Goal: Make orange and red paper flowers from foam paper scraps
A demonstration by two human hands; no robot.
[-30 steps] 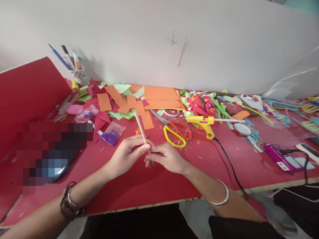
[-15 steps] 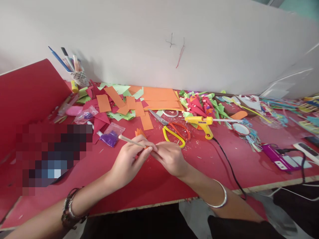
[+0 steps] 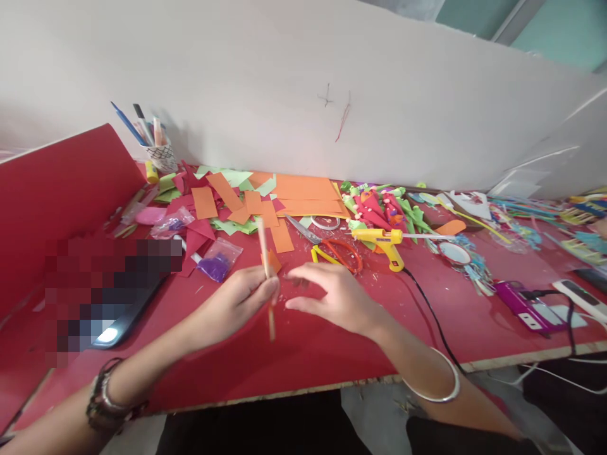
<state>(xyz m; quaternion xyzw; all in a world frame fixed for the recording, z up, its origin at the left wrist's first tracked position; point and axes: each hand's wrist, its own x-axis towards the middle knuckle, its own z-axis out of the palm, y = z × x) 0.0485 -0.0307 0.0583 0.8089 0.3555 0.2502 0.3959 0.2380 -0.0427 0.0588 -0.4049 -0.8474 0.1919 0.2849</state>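
Note:
My left hand [image 3: 246, 297] is closed around a thin pale wooden stick [image 3: 263, 243], which stands nearly upright with its lower end showing under the fingers. A bit of orange shows on the stick below my thumb, too blurred to make out. My right hand [image 3: 336, 297] is just to the right of the stick, apart from it, thumb and fingers spread with nothing between them. Behind it lie the scissors [image 3: 348, 254] with red and yellow handles, partly hidden by the hand. A small orange paper piece [image 3: 274, 261] lies behind the stick.
Orange paper pieces [image 3: 283, 236] and a yellow glue gun [image 3: 386, 243] lie on the red table [image 3: 265, 373]. Red and green paper figures [image 3: 374, 205] are heaped behind. A bag of purple bits [image 3: 215, 262] is at left, a purple power strip [image 3: 526, 306] at right.
The stick has swung from slanting to nearly upright in my left hand. My right hand has let go, opened and moved apart to the right. The view has shifted slightly.

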